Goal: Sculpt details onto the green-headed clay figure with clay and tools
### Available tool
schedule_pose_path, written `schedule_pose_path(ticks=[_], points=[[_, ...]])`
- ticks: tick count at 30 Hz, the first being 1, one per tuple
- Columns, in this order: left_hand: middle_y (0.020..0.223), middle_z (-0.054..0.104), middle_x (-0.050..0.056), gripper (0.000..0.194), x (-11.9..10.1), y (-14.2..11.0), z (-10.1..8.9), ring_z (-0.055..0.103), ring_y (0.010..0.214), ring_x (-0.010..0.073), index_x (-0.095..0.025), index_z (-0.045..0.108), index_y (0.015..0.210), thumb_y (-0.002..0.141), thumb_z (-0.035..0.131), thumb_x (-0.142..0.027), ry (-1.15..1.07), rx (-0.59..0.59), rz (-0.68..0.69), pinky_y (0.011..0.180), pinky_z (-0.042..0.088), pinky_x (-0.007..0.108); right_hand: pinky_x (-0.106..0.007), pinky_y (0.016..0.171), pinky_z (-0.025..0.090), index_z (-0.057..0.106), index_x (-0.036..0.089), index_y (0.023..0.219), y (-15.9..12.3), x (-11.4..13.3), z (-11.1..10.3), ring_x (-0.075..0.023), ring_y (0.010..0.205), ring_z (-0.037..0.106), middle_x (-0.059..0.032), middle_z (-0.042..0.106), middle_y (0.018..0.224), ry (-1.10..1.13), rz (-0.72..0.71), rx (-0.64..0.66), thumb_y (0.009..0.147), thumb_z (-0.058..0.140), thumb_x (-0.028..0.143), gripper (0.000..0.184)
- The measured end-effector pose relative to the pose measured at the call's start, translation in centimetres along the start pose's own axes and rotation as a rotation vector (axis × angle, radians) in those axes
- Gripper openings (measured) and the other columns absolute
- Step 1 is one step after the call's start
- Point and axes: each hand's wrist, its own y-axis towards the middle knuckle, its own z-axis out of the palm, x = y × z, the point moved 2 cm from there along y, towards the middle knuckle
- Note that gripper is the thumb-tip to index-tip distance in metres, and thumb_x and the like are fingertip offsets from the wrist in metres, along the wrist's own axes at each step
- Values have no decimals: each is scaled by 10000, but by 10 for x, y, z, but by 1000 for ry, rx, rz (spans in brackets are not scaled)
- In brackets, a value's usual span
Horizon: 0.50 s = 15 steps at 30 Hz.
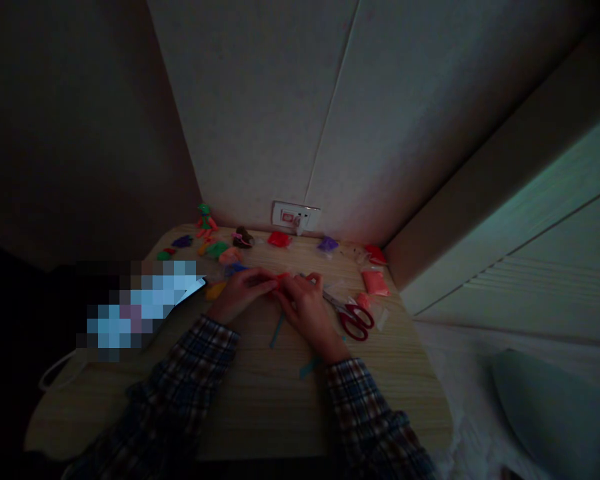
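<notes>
Over the middle of the table, my left hand (244,292) and my right hand (307,310) meet with fingers pinched together. Between the fingertips shows a small piece of red modelling clay (281,277), mostly covered by them. Scissors with dark red handles (356,321) lie beside my right hand, blades partly behind it. A thin blue-green tool (277,331) rests on the wood below the fingers. Another teal piece (309,368) lies near my right wrist. Yellow clay (215,291) and a blue packet (235,268) sit close to my left hand.
Packets of red (279,239), purple (328,245) and coral clay (375,283) line the table's far and right sides. A green and orange clay figure (205,221) stands at the back left. A lit phone (190,293) with a white cable is at the left. Behind is a wall socket (296,217).
</notes>
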Motion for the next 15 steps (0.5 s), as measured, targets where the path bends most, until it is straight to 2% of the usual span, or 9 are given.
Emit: schedule_pose_path(ticks=[5,11,15], points=[[788,727,11,201,2,0,2,661,780,197,-177,696,781,657,742,-328,-51,40,-14,758,555,355,-359,880,273,581,199,895,0,1,-2,-182,809,608,-16,682,831,-4,-6,18,956,470,237,132],[810,735,21,212,1,-1,-1,670,804,200,-175,703,798,676,736,-345,-20,11,-21,793,549,359,-376,886,288,532,197,894,0,0,0,-186,759,616,-24,687,824,45,47,6,965,441,280,142],[790,726,18,282,2,0,-1,676,795,202,-170,665,799,632,771,-371,-46,-6,-32,793,541,358,-383,912,288,504,190,1034,-1,1,-1,-185,767,633,-23,696,863,121,43,-17,959,456,293,137]])
